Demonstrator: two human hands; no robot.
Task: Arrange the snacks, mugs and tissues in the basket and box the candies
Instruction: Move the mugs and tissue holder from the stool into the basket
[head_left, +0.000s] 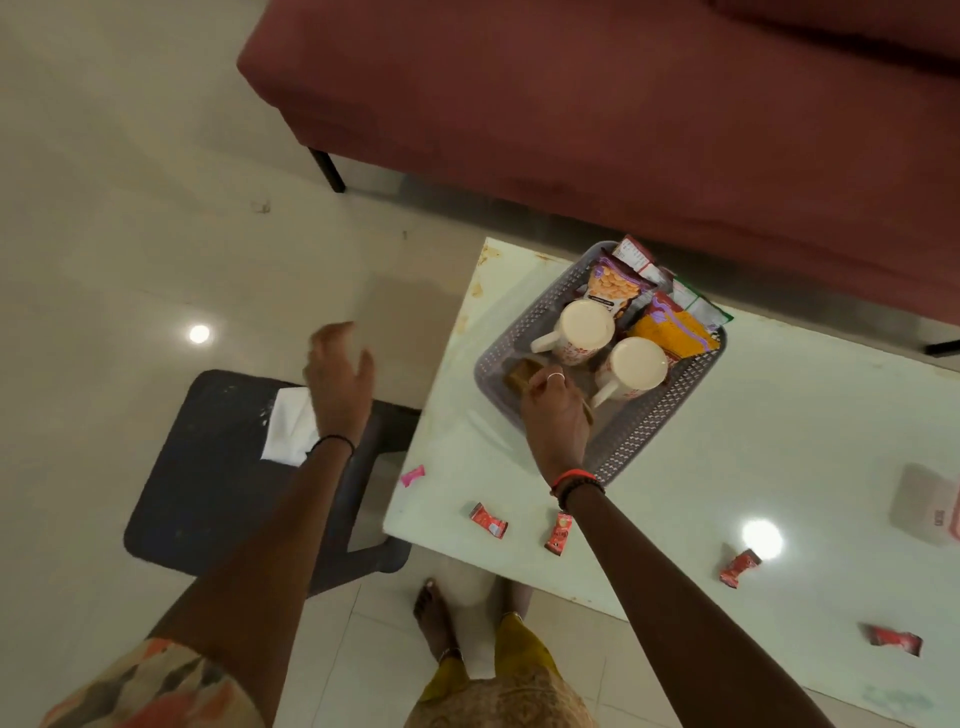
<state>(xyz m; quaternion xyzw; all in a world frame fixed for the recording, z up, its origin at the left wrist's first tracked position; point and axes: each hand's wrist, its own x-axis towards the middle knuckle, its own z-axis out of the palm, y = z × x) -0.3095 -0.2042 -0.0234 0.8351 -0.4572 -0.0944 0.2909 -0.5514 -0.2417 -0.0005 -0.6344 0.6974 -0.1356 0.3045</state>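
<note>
Basket (498, 358) holds snacks (675, 332), two mugs (584, 325); right hand (558, 415) pinches brown item (523, 375) inside, left hand (340, 379) fingers (332, 332) spread, empty. Remaining: tissue (291, 426) on stool (208, 493), candies (488, 519) on worktop (675, 493).

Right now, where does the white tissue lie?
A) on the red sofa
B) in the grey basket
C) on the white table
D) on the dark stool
D: the white tissue lies on the dark stool; the right hand grips a brown pack in the basket.

The basket (524, 317) on the table (779, 441) holds a pack (522, 375), mugs (587, 327) behind it, snacks (675, 332) rearmost; candies (488, 520) lie nearer; left, a stool (208, 493) bears tissue (288, 426).
</note>
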